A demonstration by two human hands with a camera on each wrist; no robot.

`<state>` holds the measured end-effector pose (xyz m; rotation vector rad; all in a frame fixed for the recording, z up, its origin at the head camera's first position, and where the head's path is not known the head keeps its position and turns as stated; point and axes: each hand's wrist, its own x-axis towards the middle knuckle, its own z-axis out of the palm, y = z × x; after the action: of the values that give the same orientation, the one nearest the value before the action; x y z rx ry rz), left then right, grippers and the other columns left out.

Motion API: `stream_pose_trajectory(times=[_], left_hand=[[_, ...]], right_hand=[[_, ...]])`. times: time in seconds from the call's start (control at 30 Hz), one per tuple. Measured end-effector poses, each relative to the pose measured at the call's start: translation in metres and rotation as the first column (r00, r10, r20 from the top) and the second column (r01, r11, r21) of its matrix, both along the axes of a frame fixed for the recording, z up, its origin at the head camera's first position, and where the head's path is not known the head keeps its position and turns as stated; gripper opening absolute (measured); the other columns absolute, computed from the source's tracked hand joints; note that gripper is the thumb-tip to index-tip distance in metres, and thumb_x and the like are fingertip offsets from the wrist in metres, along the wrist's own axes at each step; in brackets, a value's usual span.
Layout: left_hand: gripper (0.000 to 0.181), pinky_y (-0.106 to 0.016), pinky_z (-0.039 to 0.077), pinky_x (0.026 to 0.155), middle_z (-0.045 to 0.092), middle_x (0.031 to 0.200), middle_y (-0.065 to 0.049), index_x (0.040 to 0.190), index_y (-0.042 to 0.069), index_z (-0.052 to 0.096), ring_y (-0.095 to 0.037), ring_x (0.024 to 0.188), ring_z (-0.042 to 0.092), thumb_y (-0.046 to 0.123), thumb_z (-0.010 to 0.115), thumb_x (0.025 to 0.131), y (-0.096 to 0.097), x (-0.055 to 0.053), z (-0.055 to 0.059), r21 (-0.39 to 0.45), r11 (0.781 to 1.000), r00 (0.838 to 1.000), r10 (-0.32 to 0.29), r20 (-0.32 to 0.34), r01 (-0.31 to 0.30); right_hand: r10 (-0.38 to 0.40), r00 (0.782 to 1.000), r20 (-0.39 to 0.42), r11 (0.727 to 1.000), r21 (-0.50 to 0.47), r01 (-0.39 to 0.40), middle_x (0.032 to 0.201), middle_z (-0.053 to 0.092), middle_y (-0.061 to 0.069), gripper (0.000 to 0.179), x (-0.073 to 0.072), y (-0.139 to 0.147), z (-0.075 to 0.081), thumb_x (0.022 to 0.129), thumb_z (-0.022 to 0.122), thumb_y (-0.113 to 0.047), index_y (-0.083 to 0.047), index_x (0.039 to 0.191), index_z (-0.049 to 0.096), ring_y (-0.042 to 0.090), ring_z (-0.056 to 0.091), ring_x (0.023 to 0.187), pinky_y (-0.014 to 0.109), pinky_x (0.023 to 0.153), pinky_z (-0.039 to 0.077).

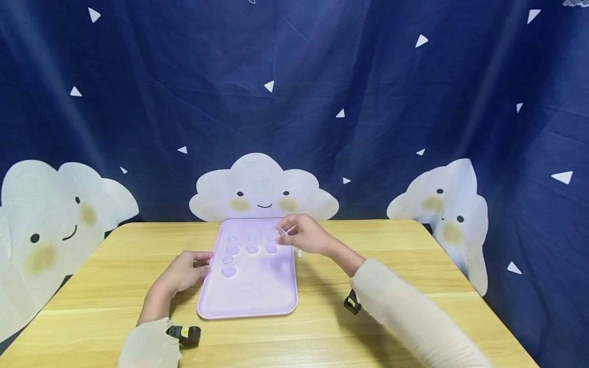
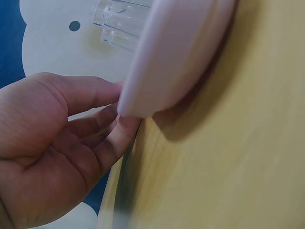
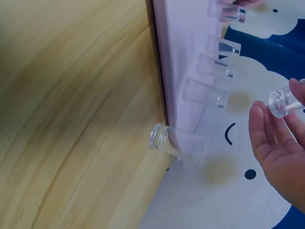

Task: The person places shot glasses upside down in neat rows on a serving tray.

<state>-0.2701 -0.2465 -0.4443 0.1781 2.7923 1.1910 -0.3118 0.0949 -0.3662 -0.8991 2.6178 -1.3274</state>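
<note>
My left hand is at the left edge of a pale purple tray, pinching its rim between thumb and fingers in the left wrist view. Above the tray's far right part, my right hand holds a small clear cup by its fingers, the thick base showing past them. Several similar clear cups stand upside down on the tray, in a row across the far part with another nearer at the left. Beside the tray's right edge, one more clear cup stands upright on the table, partly behind my right hand in the head view.
The tray lies on a light wooden table. A dark blue curtain with white triangles and smiling clouds hangs behind the table's far edge. A black wrist camera is worn at the left sleeve, another camera at the right.
</note>
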Motion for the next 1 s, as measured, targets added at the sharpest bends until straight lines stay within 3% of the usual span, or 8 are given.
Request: stream_pose_trajectory(times=[0.27, 0.6, 0.8, 1.0], left_hand=[[0.040, -0.059, 0.046, 0.105, 0.066, 0.127, -0.025, 0.135, -0.008, 0.061, -0.041, 0.122, 0.057, 0.001, 0.061, 0.096, 0.001, 0.001, 0.001, 0.008, 1.000, 1.000, 0.005, 0.006, -0.005], [0.040, -0.059, 0.047, 0.104, 0.066, 0.127, -0.025, 0.135, -0.008, 0.061, -0.042, 0.123, 0.058, 0.001, 0.061, 0.096, 0.002, 0.001, 0.000, 0.002, 1.000, 1.000, 0.005, 0.005, -0.005], [0.040, -0.047, 0.054, 0.093, 0.067, 0.125, -0.026, 0.133, -0.010, 0.061, -0.035, 0.113, 0.062, 0.000, 0.061, 0.095, 0.003, 0.001, 0.001, 0.016, 1.000, 1.000, 0.004, -0.002, -0.004], [0.040, -0.053, 0.051, 0.101, 0.067, 0.127, -0.026, 0.133, -0.010, 0.061, -0.042, 0.122, 0.059, 0.001, 0.061, 0.094, 0.002, 0.000, 0.000, 0.008, 1.000, 1.000, 0.006, -0.006, -0.006]], right_hand=[[0.041, 0.999, -0.014, 0.999, 0.033, -0.040, 0.101, 0.070, 0.012, 0.027, 0.002, -0.020, -0.004, 0.087, 0.079, -0.009, -0.001, 0.111, 0.071, 0.017, 0.069, 0.082, 0.023, 0.076, 0.057], [0.091, 0.995, -0.037, 0.993, 0.081, -0.088, 0.090, 0.069, 0.003, 0.020, 0.004, -0.036, -0.015, 0.087, 0.079, -0.005, -0.001, 0.105, 0.071, 0.006, 0.059, 0.067, 0.018, 0.061, 0.048], [0.108, 0.992, -0.061, 0.986, 0.132, -0.099, 0.092, 0.071, 0.006, 0.022, 0.005, -0.040, -0.023, 0.086, 0.079, -0.004, 0.001, 0.106, 0.072, 0.006, 0.059, 0.072, 0.019, 0.067, 0.050], [0.145, 0.984, -0.106, 0.968, 0.221, -0.119, 0.085, 0.069, 0.002, 0.027, 0.007, -0.045, -0.029, 0.085, 0.078, -0.004, 0.003, 0.110, 0.071, 0.004, 0.055, 0.074, 0.019, 0.073, 0.050]])
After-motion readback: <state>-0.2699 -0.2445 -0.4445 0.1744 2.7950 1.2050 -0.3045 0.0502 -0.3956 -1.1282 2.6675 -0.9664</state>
